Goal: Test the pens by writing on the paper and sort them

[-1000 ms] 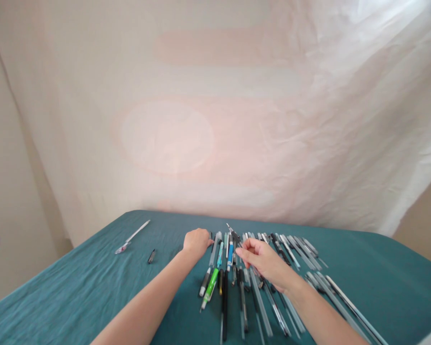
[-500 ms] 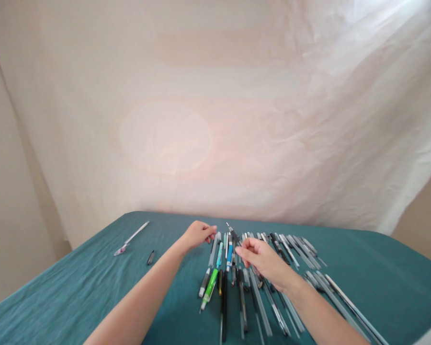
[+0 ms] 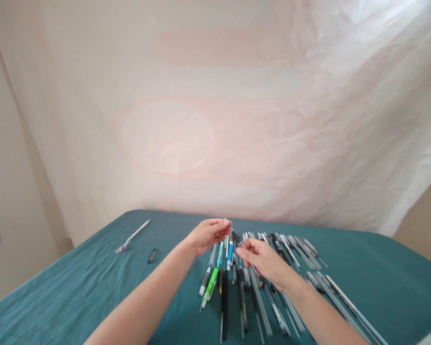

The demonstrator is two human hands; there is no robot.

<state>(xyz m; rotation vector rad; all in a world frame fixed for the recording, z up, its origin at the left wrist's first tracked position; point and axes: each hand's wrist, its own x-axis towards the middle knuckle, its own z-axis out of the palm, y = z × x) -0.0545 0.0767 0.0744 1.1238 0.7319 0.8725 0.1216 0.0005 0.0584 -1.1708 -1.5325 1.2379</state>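
Observation:
Between my two hands a pen with a dark grip is held tilted above the rows of pens. My right hand pinches its lower end. My left hand is closed at its upper tip, thumb and fingertips together. Under and beside the hands lie a blue-and-white pen, a turquoise pen, a bright green pen and a grey-and-white pen. Several clear and black pen parts are partly hidden by my right hand and forearm.
A teal cloth covers the table. To the left lie a white pen with a pinkish end and a small dark cap. Clear pen barrels fan out at the right. A pale sheet hangs behind the table.
My left hand has moved right and closed on the tip of the pen, which my right hand keeps holding in nearly the same place.

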